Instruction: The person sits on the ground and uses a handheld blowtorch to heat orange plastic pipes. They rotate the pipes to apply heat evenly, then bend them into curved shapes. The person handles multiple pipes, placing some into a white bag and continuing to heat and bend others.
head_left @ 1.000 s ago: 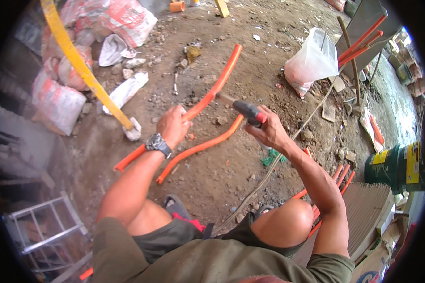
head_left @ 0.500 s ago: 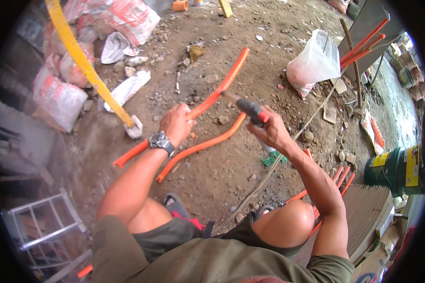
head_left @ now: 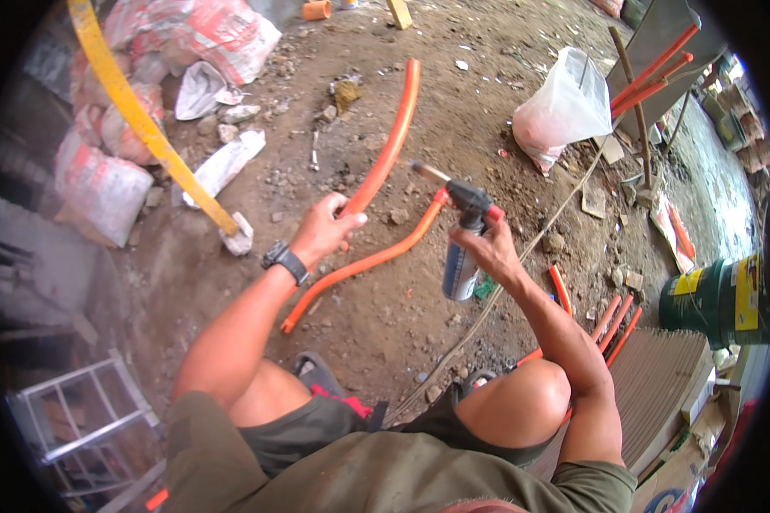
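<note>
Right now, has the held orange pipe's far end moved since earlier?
Yes: the held orange pipe has its far end shifted left and farther away, nearer the yellow piece.

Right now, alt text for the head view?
A person's left hand holds an orange pipe, and the right hand grips a blowtorch with its nozzle pointed toward that pipe. A second orange pipe lies on the dirt floor.

Left hand (head_left: 323, 231) clenched, right hand (head_left: 493, 250) curled

Held pipe (head_left: 392, 141) left of torch (head_left: 468, 200); sacks (head_left: 107, 190) far left, bucket (head_left: 693, 314) far right.
</note>
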Demonstrator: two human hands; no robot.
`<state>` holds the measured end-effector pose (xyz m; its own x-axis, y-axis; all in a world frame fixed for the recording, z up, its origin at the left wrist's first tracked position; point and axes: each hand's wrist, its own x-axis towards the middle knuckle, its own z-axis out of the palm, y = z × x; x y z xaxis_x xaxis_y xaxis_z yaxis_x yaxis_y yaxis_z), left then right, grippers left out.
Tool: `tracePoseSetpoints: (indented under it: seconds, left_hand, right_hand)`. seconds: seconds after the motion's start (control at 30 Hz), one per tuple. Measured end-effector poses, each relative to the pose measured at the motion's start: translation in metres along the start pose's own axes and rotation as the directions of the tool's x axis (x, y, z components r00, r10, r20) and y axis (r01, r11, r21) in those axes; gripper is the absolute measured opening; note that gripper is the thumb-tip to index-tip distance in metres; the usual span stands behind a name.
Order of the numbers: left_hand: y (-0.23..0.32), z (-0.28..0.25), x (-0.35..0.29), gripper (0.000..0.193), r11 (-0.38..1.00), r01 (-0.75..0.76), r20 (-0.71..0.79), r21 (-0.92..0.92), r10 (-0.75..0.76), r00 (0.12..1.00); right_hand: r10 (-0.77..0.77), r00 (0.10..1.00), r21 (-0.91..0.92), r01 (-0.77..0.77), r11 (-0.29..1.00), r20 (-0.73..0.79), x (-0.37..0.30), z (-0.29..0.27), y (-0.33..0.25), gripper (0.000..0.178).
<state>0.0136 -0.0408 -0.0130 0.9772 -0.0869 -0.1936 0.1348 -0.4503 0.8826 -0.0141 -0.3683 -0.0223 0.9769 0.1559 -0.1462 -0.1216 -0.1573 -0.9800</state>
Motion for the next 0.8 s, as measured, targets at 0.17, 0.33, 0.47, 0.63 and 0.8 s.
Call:
tracePoseSetpoints:
  seconds: [0.17, 0.33, 0.47, 0.63, 0.8]
  left_hand:
    - [-0.009, 0.001, -0.001, 0.031, 0.991, -0.086, -0.047, 0.107, 0.091, 0.995]
    - [-0.002, 0.01, -0.001, 0.036, 0.959, -0.146, -0.168, 0.244, 0.19, 0.967]
    - [0.001, 0.011, -0.004, 0.038, 0.967, -0.059, -0.226, 0.25, 0.117, 0.967]
    - [-0.003, 0.012, -0.003, 0.039, 0.929, -0.096, -0.227, 0.358, 0.186, 0.956]
    - [0.005, 0.013, -0.008, 0.038, 0.945, -0.072, -0.226, 0.32, 0.15, 0.963]
  right_hand:
    - [-0.071, 0.989, 0.049, 0.065, 0.997, 0.13, -0.008, 0.009, -0.012, 0.049]
    - [0.109, 0.994, 0.134, -0.109, 0.985, 0.011, -0.002, 0.003, -0.007, 0.049]
    - [-0.021, 0.993, 0.102, 0.009, 0.995, 0.12, -0.015, 0.011, -0.019, 0.05]
    - [0.035, 0.997, 0.082, -0.041, 0.996, 0.071, -0.007, 0.004, -0.011, 0.05]
    - [-0.229, 0.951, -0.013, 0.237, 0.972, 0.209, -0.01, 0.005, -0.01, 0.051]
